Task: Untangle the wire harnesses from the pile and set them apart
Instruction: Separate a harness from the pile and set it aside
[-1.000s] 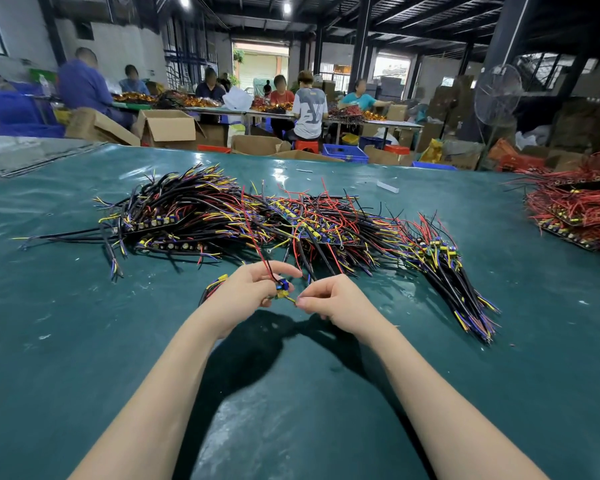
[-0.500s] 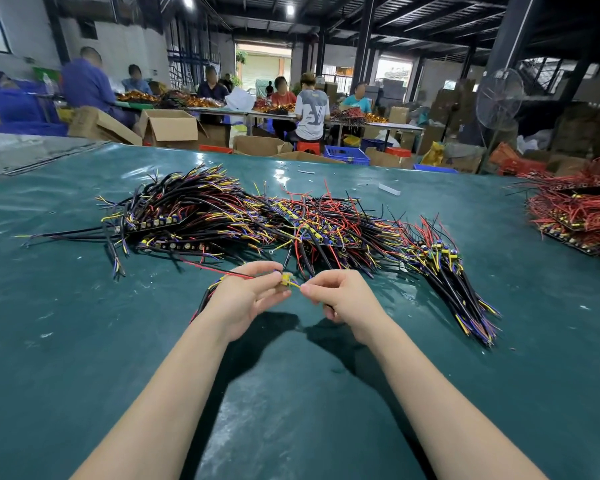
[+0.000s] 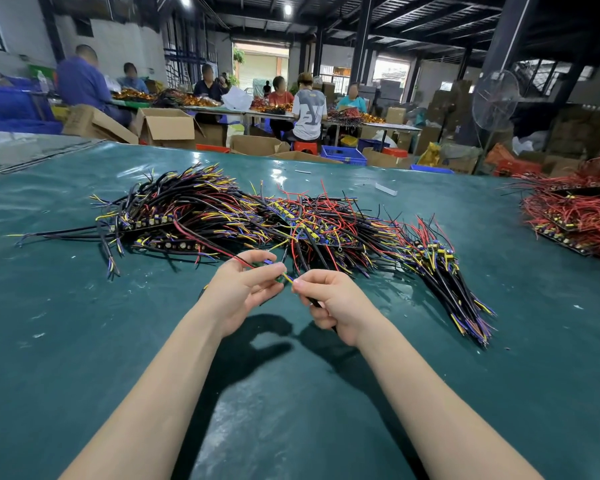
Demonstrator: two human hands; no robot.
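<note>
Wire harness (image 3: 280, 277), a single one, is pinched between both hands at 12 o'clock, just short of the near edge of the pile (image 3: 309, 220). The left hand (image 3: 238, 289) clamps its small green part and red lead (image 3: 222, 252) between thumb and fingers. The right hand (image 3: 333, 301) nips the yellow wire end at its fingertips, with a black lead curled into the palm. The red lead runs back toward 11 o'clock into the pile, so I judge the step in hand to be freeing this one piece. The next move calls for a gentle pull toward the body, minding snags where the lead crosses other wires, then laying it on bare green table cover (image 3: 84, 341) apart from the pile. Farther out at 2 o'clock lies a separate heap of red-wired harnesses (image 3: 575, 216). Beyond the table, an open cardboard box (image 3: 168, 124) stands at 11 o'clock and a blue crate (image 3: 343, 155) at 1 o'clock; what either holds cannot be told.
</note>
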